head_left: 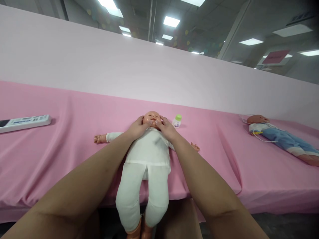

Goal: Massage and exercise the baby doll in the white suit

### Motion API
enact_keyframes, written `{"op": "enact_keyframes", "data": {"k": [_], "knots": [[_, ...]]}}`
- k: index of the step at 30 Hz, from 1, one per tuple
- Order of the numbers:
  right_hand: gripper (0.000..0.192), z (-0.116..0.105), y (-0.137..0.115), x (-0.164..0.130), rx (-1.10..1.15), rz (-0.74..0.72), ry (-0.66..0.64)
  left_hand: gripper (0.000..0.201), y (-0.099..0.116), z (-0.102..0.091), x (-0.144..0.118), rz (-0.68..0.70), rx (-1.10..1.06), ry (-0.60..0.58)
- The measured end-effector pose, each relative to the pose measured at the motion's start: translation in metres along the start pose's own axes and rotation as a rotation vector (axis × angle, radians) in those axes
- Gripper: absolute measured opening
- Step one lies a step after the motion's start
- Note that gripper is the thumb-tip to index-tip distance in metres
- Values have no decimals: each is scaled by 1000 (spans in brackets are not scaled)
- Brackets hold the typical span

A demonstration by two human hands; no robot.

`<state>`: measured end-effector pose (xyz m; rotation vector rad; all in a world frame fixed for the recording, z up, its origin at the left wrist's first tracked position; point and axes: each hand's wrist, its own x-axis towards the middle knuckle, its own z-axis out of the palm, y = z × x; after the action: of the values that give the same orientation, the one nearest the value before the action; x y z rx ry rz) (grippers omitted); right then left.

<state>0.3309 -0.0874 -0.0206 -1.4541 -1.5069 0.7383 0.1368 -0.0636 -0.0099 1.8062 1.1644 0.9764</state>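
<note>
Both hands, left (136, 128) and right (167, 129), cup the doll (147, 151) head, grip closed on it; bottle (177, 120) at two o'clock.

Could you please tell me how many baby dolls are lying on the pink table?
2: a white-clothed doll in the middle under both hands, and a blue-clothed doll at far right.
</note>
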Motion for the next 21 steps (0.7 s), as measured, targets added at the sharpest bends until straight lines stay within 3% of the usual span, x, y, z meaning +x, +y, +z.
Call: {"op": "enact_keyframes", "data": {"k": [21], "knots": [[87,-1,-2,-2,-11,5,-1,69,-1,0,0,6,18,2]]}}
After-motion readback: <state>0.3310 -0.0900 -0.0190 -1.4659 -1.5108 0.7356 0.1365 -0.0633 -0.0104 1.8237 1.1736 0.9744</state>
